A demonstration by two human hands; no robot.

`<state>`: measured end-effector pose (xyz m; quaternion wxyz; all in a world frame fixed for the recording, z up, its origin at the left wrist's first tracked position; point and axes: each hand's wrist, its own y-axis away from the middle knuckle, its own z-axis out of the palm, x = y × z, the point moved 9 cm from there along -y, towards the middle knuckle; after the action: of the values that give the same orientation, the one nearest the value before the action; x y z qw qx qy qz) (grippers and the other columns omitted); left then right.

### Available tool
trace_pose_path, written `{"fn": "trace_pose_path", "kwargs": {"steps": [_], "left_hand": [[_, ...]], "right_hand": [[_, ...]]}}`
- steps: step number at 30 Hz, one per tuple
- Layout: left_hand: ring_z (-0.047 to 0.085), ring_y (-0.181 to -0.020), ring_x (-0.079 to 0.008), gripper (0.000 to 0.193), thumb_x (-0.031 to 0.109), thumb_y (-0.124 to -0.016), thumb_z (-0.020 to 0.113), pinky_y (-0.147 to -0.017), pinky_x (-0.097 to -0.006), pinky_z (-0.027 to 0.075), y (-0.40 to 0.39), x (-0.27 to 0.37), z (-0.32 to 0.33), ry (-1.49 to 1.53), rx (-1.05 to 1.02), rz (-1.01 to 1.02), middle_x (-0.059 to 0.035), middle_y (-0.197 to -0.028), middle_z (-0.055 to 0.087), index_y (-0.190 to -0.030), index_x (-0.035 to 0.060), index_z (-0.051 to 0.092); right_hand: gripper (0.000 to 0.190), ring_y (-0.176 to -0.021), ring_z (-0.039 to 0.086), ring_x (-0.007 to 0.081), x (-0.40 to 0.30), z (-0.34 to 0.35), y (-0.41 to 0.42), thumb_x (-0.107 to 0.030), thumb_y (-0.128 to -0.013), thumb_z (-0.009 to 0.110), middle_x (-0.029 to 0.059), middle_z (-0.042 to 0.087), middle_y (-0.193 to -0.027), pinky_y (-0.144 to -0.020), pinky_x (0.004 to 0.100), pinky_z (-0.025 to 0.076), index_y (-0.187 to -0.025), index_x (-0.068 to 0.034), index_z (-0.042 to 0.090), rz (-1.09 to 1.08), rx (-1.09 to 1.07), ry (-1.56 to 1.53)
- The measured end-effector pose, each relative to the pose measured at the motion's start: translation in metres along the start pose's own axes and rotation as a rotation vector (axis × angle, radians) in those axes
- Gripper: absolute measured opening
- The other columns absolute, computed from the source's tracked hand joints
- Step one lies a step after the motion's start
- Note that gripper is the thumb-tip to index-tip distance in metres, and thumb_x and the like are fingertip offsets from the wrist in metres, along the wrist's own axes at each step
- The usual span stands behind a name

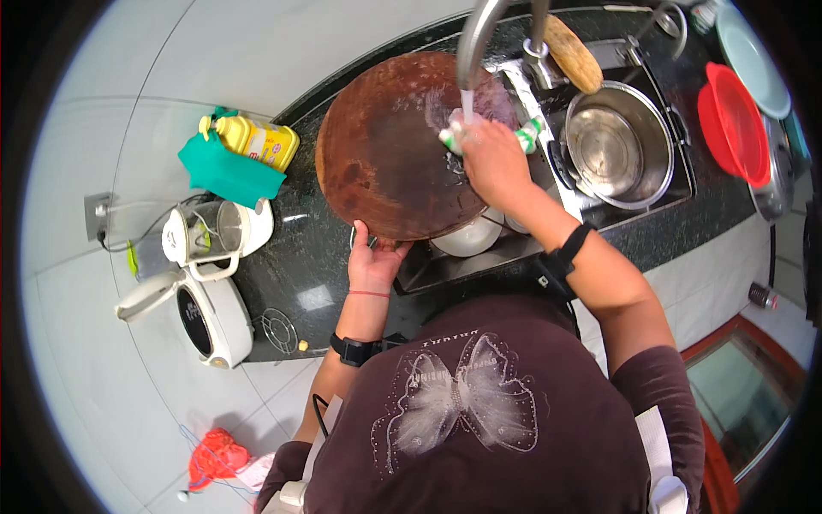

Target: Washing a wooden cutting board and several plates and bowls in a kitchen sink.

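A large round wooden chopping board (398,148) lies over the left sink basin, wet and dark brown. My left hand (376,260) supports its near edge, thumb up at the rim and the other fingers partly hidden underneath. On the board's right side my right hand (493,157) grips a green-and-white cloth (528,135), pressed against the wood. Water runs from the metal faucet (475,48) onto that hand and the cloth. Beneath the board a white bowl (469,238) shows in the sink basin (427,270).
Right of the faucet stands a steel pot (616,144) in the second basin, with a loofah (573,54) behind it. A red plastic basin (733,125) is at the far right. Leftward are a yellow pump bottle (273,142), a teal cloth (228,168), a glass kettle (215,234) and a white rice cooker (215,315).
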<state>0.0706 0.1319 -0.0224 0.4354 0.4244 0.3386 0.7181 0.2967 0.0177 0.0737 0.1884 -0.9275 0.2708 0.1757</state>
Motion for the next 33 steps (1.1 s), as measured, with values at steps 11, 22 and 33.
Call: {"fn": "trace_pose_path", "kwargs": {"steps": [11,22,33], "left_hand": [[0.043,-0.124,-0.0336,0.054,0.039,-0.091,0.057,-0.106,-0.0557,0.031,0.001,0.005,0.001,0.082,-0.052,-0.086,-0.0145,-0.133,0.045,-0.130,0.0041,0.041],[0.041,-0.125,-0.0288,0.043,0.035,-0.095,0.052,-0.103,-0.0608,0.031,0.010,-0.005,0.005,0.058,-0.033,0.004,-0.0098,-0.128,0.045,-0.130,0.0111,0.043],[0.037,-0.128,-0.0316,0.053,0.036,-0.092,0.057,-0.108,-0.0580,0.027,-0.008,-0.009,-0.013,0.095,-0.068,-0.039,-0.0129,-0.133,0.043,-0.132,0.0067,0.040]], "right_hand": [[0.033,-0.127,0.044,0.0203,-0.119,0.017,0.056,-0.012,-0.073,0.058,0.0029,0.053,-0.131,-0.108,0.0406,0.031,-0.104,-0.011,0.067,-0.746,-0.358,-0.383],[0.034,-0.125,0.048,0.0247,-0.032,-0.004,0.031,0.002,-0.070,0.056,0.0077,0.059,-0.124,-0.110,0.0480,0.025,-0.100,-0.010,0.067,-0.302,-0.302,-0.487],[0.038,-0.124,0.045,0.0302,-0.010,0.018,-0.026,-0.014,-0.083,0.055,0.0167,0.051,-0.127,-0.104,0.0515,0.029,-0.121,-0.012,0.058,-0.131,-0.094,0.102]]}}
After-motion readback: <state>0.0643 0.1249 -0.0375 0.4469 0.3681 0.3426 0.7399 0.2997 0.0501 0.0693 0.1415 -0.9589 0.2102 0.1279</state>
